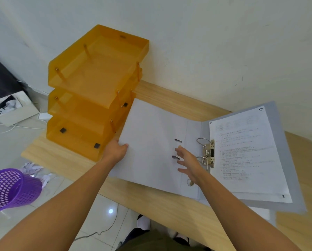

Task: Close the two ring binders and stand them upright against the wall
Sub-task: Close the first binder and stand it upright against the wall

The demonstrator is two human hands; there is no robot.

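Note:
A grey ring binder (151, 134) lies open on the wooden table (169, 205). Its metal ring mechanism (208, 153) sits at the spine, with printed sheets (245, 156) on the right half. My left hand (116, 151) grips the outer left edge of the left cover, thumb on top. My right hand (187, 162) hovers with fingers spread over the left cover near the two slots, just left of the rings. Only one binder is clearly seen; a pale edge shows beneath its lower right corner.
A three-tier orange letter tray (95, 91) stands on the table's left end against the white wall (206, 51). On the floor to the left are a purple mesh basket (10, 189), shredded paper, a white box and cables.

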